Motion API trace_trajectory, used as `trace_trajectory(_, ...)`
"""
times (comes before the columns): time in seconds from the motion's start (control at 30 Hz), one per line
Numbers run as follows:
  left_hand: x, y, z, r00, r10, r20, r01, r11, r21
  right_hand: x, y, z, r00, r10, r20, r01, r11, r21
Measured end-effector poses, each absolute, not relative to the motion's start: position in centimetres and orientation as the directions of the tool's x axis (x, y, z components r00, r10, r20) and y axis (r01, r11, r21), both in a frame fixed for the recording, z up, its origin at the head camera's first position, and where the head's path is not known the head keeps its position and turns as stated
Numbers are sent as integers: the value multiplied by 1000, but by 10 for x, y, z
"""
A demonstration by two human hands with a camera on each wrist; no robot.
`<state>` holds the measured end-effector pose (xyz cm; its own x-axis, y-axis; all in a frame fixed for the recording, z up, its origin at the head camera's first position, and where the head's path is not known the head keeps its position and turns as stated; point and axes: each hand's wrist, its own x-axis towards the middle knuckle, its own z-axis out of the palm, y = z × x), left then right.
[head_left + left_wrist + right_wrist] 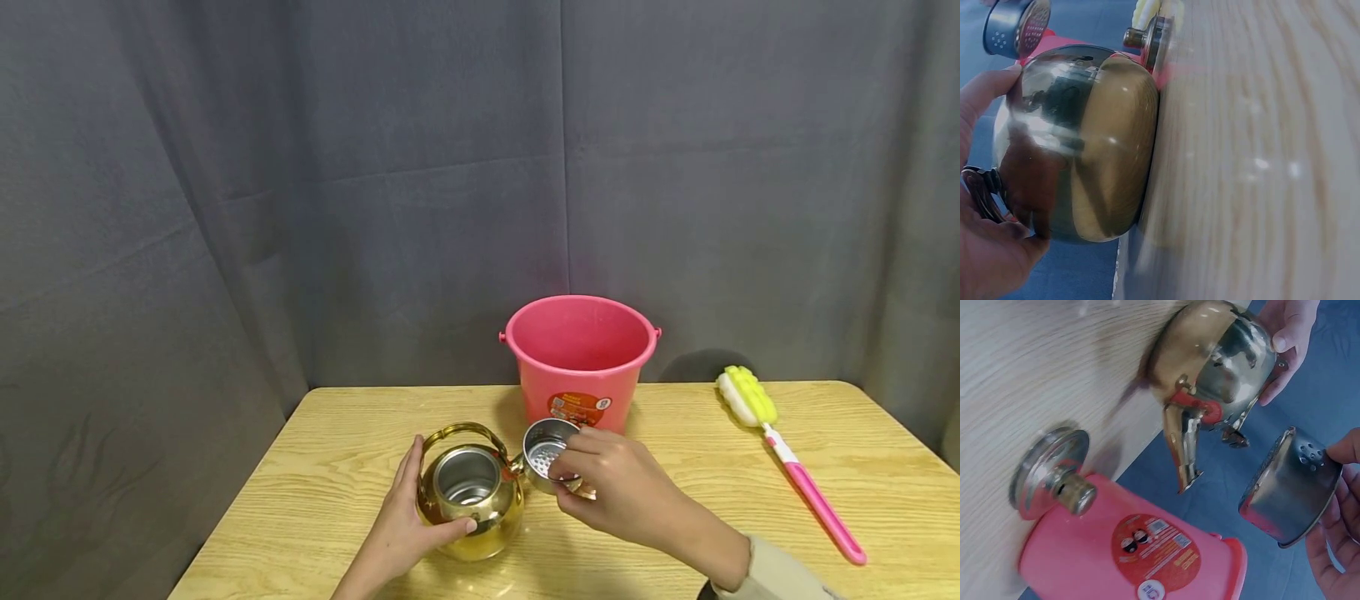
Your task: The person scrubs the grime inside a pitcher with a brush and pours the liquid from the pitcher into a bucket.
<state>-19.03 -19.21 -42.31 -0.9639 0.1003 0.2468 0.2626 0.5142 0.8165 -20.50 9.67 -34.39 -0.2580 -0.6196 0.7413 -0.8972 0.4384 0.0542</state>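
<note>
Your right hand's (pixel 618 479) fingers pinch the metal strainer (pixel 1291 487) near its rim, above the table (pixel 315 483); it looks light and stiff, and gripping that wall suits it. Your left hand (pixel 397 529) spans the kettle (pixel 1110 150), slick and likely heavier.

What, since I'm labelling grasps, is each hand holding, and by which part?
The right hand pinches the metal strainer by its side wall, near the rim; the left hand holds the gold kettle by its body, between thumb and fingers.

The head camera looks forward-down; closer, both wrist cameras face the kettle (pixel 1085 147).
</note>
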Motion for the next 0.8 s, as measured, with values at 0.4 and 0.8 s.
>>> trace_trajectory(0.4, -189, -193, -424, -968, 101, 229, 248, 507, 826, -205, 116, -352, -283, -611, 740, -873, 484, 66)
trace_trajectory(0.8, -191, -191, -425, -964, 114, 238, 263, 494, 829, -204, 129, -354, -340, -597, 727, -842, 537, 48)
